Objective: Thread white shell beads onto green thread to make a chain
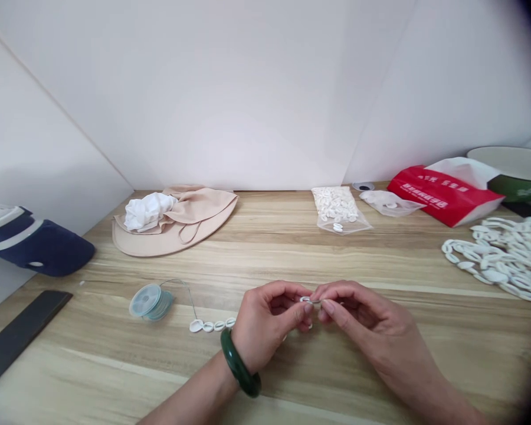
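My left hand [262,323] is closed in a pinch on a small white cowrie shell [305,300], and a green bangle [238,363] circles that wrist. Fingertips of my right hand [376,327] are pressed together on a short piece of thin cord [317,302] beside that shell; the fingertips partly cover it. A row of strung cowrie shells [208,326] runs along the table and disappears behind my left hand. From its left end, cord rises and loops over to a spool of pale blue-green cord [151,302].
Along the back lie a beige sun hat [203,215] with white cloth [148,211] on it, a bag of shells [336,206], a smaller bag [387,202] and a red tissue pack [442,195]. Shell strands [508,254] are heaped at right. A dark strip [24,330] lies left.
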A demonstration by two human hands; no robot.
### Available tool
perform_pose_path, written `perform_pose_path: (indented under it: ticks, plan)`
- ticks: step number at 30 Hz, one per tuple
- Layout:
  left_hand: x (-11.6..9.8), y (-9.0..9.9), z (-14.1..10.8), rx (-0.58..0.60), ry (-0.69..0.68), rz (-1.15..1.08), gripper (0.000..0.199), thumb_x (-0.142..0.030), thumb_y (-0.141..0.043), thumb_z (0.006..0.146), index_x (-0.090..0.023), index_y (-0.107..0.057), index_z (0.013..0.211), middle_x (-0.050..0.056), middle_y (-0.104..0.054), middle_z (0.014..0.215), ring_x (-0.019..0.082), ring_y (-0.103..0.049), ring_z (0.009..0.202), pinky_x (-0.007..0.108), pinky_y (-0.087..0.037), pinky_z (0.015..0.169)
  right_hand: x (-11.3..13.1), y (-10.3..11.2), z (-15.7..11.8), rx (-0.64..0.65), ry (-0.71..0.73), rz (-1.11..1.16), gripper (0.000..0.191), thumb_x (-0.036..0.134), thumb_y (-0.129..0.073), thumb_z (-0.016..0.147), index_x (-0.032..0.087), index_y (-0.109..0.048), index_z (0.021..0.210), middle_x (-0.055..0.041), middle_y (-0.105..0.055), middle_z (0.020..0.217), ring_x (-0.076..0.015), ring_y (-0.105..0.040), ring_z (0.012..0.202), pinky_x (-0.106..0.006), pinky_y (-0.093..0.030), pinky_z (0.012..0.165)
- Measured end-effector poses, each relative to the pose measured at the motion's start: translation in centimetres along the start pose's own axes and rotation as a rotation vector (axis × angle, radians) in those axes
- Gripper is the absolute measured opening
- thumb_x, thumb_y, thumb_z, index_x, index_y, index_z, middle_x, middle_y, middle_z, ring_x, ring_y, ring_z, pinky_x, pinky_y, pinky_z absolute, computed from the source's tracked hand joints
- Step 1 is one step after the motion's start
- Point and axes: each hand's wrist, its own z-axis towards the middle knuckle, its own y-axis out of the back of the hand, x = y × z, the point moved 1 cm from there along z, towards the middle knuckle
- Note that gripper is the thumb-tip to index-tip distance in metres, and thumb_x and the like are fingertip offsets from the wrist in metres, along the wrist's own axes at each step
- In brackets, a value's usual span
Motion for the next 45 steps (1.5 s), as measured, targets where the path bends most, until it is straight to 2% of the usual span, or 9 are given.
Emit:
perform_pose_path:
  ticks: [5, 8, 11, 19, 26, 38, 45]
  plan:
    - [0.0, 0.0, 0.3, 0.024, 0.033, -0.131, 0.024, -0.024, -0.071, 0.071, -0.01, -0.069, 0.09, 0.007, -0.07, 0.075, 0.014, -0.063, 0.064, 0.027, -0.051, 0.066, 0.1, -0.3, -0.1, 0.001, -0.091, 0.1, 0.017, 0.037, -0.06, 0.079, 0.021, -0.065, 0.078, -0.0047, -0.069, 0.081, -0.0165, -0.066, 0.068, -0.026, -0.056, 0.065]
    - [0.2, 0.1, 0.3, 0.011, 0.047, -0.164, 0.026, -0.023, -0.071, 0.072, -0.009, -0.069, 0.093, 0.008, -0.072, 0.078, 0.014, -0.065, 0.066, 0.027, -0.051, 0.069, 0.0, -0.3, -0.2, -0.034, -0.1, 0.147, 0.014, 0.035, -0.061, 0.079, 0.021, -0.064, 0.077, -0.0032, -0.068, 0.084, -0.0142, -0.065, 0.067, -0.024, -0.056, 0.065]
    - [0.3, 0.2, 0.2, -0.016, 0.101, -0.234, 0.027, -0.022, -0.071, 0.072, -0.009, -0.069, 0.096, 0.008, -0.072, 0.078, 0.013, -0.066, 0.068, 0.026, -0.052, 0.072, -0.5, -0.1, -0.1, -0.07, -0.064, 0.108, 0.013, 0.034, -0.062, 0.079, 0.021, -0.062, 0.076, -0.0027, -0.063, 0.092, -0.012, -0.063, 0.068, -0.022, -0.056, 0.062]
    - [0.0, 0.4, 0.3, -0.045, 0.168, -0.394, 0.026, -0.018, -0.074, 0.07, -0.008, -0.068, 0.093, 0.007, -0.071, 0.072, 0.011, -0.066, 0.063, 0.024, -0.052, 0.069, -1.4, -0.1, -0.2, -0.084, -0.008, -0.042, 0.01, 0.031, -0.058, 0.082, 0.022, -0.058, 0.078, -0.0036, -0.057, 0.098, -0.0153, -0.061, 0.082, -0.023, -0.055, 0.068]
    - [-0.2, 0.2, 0.2, -0.055, 0.179, -0.366, 0.029, -0.019, -0.075, 0.068, -0.008, -0.068, 0.093, 0.007, -0.071, 0.07, 0.012, -0.066, 0.063, 0.025, -0.052, 0.07, -1.3, 0.0, -0.1, -0.091, 0.025, -0.129, 0.009, 0.029, -0.057, 0.083, 0.021, -0.057, 0.078, -0.0051, -0.058, 0.097, -0.017, -0.062, 0.083, -0.024, -0.053, 0.064]
    - [0.2, 0.2, 0.1, -0.038, 0.174, -0.351, 0.029, -0.019, -0.075, 0.068, -0.008, -0.069, 0.094, 0.009, -0.072, 0.075, 0.014, -0.067, 0.066, 0.027, -0.053, 0.072, -1.2, -0.1, -0.1, -0.078, 0.064, -0.146, 0.007, 0.026, -0.058, 0.082, 0.021, -0.058, 0.077, -0.0036, -0.058, 0.096, -0.0141, -0.061, 0.08, -0.022, -0.053, 0.062]
    - [0.0, -0.2, 0.1, -0.039, 0.167, -0.315, 0.029, -0.02, -0.076, 0.067, -0.008, -0.071, 0.093, 0.009, -0.073, 0.074, 0.013, -0.067, 0.065, 0.025, -0.054, 0.071, -1.0, -0.2, 0.1, -0.085, 0.199, -0.189, 0.007, 0.019, -0.059, 0.081, 0.021, -0.062, 0.075, -0.0039, -0.06, 0.088, -0.0139, -0.061, 0.084, -0.019, -0.051, 0.065]
